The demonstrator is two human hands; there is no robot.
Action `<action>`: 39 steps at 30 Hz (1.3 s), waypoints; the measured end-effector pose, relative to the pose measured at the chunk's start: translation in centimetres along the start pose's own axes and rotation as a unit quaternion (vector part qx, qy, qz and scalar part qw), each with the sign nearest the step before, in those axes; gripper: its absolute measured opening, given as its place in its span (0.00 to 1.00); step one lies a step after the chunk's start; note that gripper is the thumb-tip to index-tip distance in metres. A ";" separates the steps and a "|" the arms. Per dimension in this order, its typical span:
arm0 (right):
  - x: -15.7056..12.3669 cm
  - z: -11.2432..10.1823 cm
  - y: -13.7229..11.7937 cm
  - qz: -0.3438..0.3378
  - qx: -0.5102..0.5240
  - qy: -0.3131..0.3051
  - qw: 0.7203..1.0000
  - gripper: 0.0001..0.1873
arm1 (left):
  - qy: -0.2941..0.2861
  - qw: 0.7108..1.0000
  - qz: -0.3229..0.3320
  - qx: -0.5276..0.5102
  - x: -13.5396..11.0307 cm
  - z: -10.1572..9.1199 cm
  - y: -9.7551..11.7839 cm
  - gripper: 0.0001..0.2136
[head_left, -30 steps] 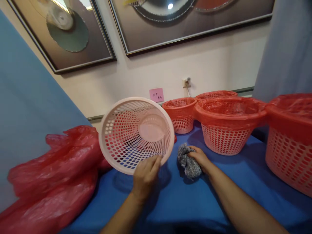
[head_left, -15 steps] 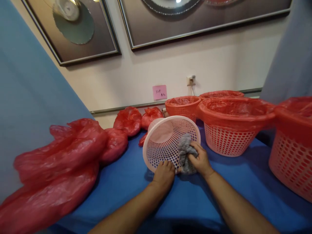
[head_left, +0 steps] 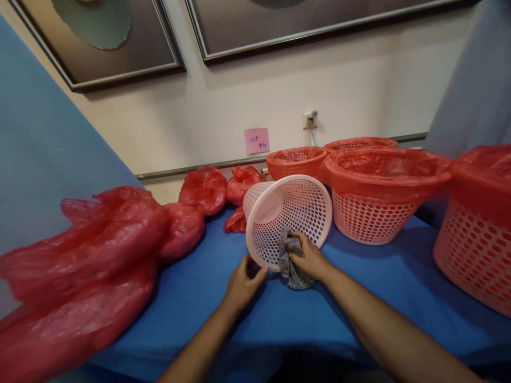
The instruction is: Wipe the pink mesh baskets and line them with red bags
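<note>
A pale pink plastic basket (head_left: pixel 275 210) with a perforated wall lies tipped on its side, its mouth facing me. My left hand (head_left: pixel 241 284) is at the lower left of its rim, thumb against the edge and fingers curled, partly hidden beside the basket. In my right hand (head_left: pixel 309 258) is a bunched grey cloth (head_left: pixel 293 266), pressed at the lower rim and inner wall and hanging below the edge. Both hands are close together in front of the opening.
Several red-lined baskets (head_left: pixel 369 221) stand to the right and behind. Red plastic bags (head_left: pixel 107 234) fill the left side. A blue cloth (head_left: pixel 199 308) covers the table. On the wall behind are a pink note (head_left: pixel 256 141), a socket (head_left: pixel 310 120) and framed pictures (head_left: pixel 319 26).
My left hand has moved from inside the basket's lower rim to its outer left edge. The basket has turned slightly, and the cloth has shifted left along the rim.
</note>
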State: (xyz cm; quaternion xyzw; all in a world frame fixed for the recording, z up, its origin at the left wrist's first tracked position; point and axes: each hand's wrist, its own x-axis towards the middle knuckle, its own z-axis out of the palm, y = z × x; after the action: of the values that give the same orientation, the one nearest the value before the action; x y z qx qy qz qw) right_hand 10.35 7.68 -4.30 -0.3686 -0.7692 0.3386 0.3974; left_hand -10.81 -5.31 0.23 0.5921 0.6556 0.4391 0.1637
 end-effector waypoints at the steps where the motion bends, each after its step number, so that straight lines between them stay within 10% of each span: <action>1: -0.1 0.4 -0.1 -0.013 0.008 -0.002 1.000 0.33 | -0.077 0.997 0.000 -0.032 0.7 0.4 -0.1 0.22; 4: -0.5 1.2 -0.6 -0.060 0.002 -0.014 0.998 0.33 | -0.152 0.985 0.042 -0.070 2.0 1.7 -0.6 0.19; 11: -1.9 1.2 -3.7 -0.215 -0.095 -0.106 0.966 0.35 | -0.012 0.995 0.080 -0.055 2.3 1.2 -2.2 0.18; 18: -0.3 -2.6 -4.4 -0.006 -0.376 -0.099 0.921 0.25 | 0.090 0.990 0.109 -0.021 1.5 0.5 -1.4 0.14; 22: 0.0 -2.9 -4.5 0.013 -0.318 -0.071 0.945 0.27 | 0.102 0.987 0.128 -0.009 1.6 0.8 -1.2 0.14; 28: -2.7 2.7 -5.4 -0.121 -0.053 -0.131 0.983 0.39 | 0.158 0.979 0.126 0.004 1.5 -0.2 -1.5 0.14; 35: -0.2 -1.6 -2.8 0.017 -0.305 -0.064 0.950 0.30 | 0.176 0.978 0.115 0.011 1.2 -0.6 -1.5 0.17; 39: 0.1 -1.7 -0.8 0.012 -0.195 -0.048 0.980 0.31 | 0.102 0.988 0.111 0.011 1.5 -0.2 -1.4 0.15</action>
State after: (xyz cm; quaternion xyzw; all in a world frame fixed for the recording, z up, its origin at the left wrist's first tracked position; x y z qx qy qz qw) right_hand 11.56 7.80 -2.81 -0.4319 -0.8337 0.2043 0.2767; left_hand -12.22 -3.91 -0.25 0.6149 0.6040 0.5055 0.0394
